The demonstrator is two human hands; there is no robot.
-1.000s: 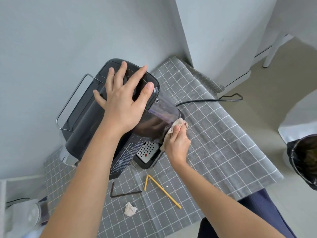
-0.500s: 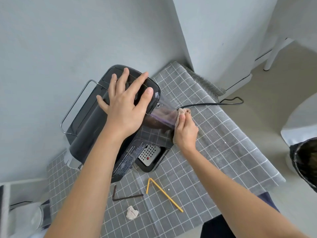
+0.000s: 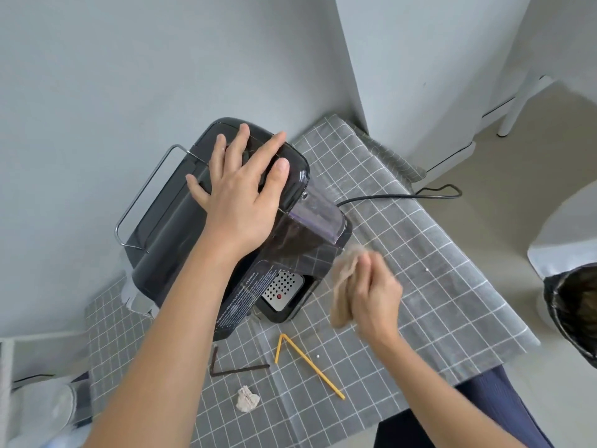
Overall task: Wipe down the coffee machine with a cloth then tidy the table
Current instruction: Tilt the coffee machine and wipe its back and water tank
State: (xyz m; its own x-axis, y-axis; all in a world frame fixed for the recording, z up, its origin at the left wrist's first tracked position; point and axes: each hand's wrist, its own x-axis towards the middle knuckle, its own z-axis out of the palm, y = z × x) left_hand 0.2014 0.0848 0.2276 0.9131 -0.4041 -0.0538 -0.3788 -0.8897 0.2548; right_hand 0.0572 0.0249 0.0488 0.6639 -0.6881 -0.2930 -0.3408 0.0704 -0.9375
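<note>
A black coffee machine (image 3: pixel 168 227) stands at the back of a table with a grey checked tablecloth (image 3: pixel 420 286). My left hand (image 3: pixel 242 195) lies flat on its glossy top, fingers spread. My right hand (image 3: pixel 371 295), blurred by motion, grips a beige cloth (image 3: pixel 342 286) just off the machine's front right corner, apart from the clear water tank (image 3: pixel 319 221).
On the tablecloth in front of the machine lie a bent yellow straw (image 3: pixel 307 363), a bent dark brown straw (image 3: pixel 235 370) and a crumpled paper ball (image 3: pixel 247 396). The black power cable (image 3: pixel 403 195) trails off the right edge. A bin with a black bag (image 3: pixel 575 312) stands on the floor at right.
My right hand has pulled the cloth off the side of the water tank and moved it down toward me. My left hand stays on the machine's top.
</note>
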